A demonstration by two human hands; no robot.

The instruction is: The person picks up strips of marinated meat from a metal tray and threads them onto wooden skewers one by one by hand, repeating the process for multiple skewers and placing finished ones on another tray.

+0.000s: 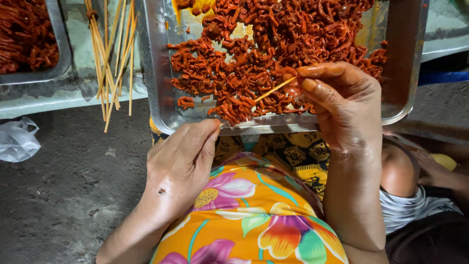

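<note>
A loose bundle of thin bamboo skewers (113,54), roughly ten, is seen at left on the tabletop. Left hand (181,164) is closed on one skewer's (274,90) lower end at the steel tray's (157,73) rim. Right hand (339,105) pinches one red marinated meat strip (292,87) onto the tip; the skewer is best kept steady and centred. Two trays counted.

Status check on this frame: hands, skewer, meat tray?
Left hand pinches skewer base at tray rim. Right hand pushes a red meat piece onto its tip. Nothing blocking.
</note>
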